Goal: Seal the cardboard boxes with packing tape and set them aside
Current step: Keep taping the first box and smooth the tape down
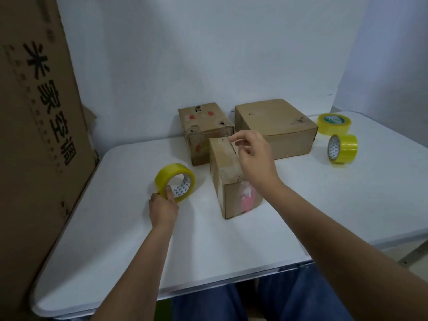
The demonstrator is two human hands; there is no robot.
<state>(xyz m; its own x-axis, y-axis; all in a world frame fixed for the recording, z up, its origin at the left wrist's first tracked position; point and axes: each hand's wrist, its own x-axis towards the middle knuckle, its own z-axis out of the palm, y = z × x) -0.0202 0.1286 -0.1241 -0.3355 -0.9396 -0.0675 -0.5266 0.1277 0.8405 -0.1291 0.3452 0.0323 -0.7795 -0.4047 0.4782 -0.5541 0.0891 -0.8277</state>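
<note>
A small cardboard box [228,191] with a pink mark on its near side stands in the middle of the white table [115,239]. My right hand [253,156] is over its top right edge, fingers curled and touching the top near the far corner. My left hand [163,208] grips the lower rim of a yellow tape roll [174,181] standing on edge to the left of the box. Behind it sit two more boxes: a worn one with red marks [203,126] and a wider, flat one [278,126].
Two more yellow tape rolls are at the far right, one lying flat [334,123] and one on edge [342,148]. A tall printed cardboard sheet [34,126] leans along the table's left side. A pale wall backs the table. My legs show below the front edge.
</note>
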